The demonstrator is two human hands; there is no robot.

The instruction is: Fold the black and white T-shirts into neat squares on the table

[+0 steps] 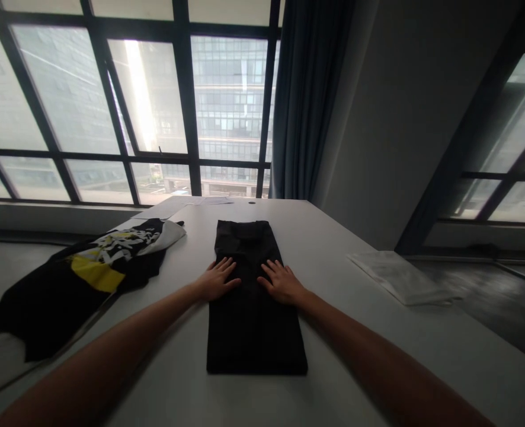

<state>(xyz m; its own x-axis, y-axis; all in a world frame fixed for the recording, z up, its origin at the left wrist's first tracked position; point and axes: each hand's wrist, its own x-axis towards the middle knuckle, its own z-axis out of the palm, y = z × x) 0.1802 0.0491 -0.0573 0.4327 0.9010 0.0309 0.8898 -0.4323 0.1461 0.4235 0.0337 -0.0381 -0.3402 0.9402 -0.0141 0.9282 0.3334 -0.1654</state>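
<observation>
A black garment (254, 332), folded into a long narrow rectangle, lies flat on the white table in front of me. Its exact kind is hard to make out. My left hand (218, 279) rests on its left edge with the fingers stretched out and spread. On the opposite edge, at about the same height, my right hand (281, 281) lies flat, fingers apart. Both palms face down on the cloth and neither hand grips it. Past my fingertips, the far end of the garment shows some creases.
To the left lies a loose black garment (53, 302) with yellow and white patches. A folded white cloth (402, 274) sits by the right edge of the white table (329, 249). Papers (209, 201) lie at the far end, before a blue curtain (307, 107) and windows.
</observation>
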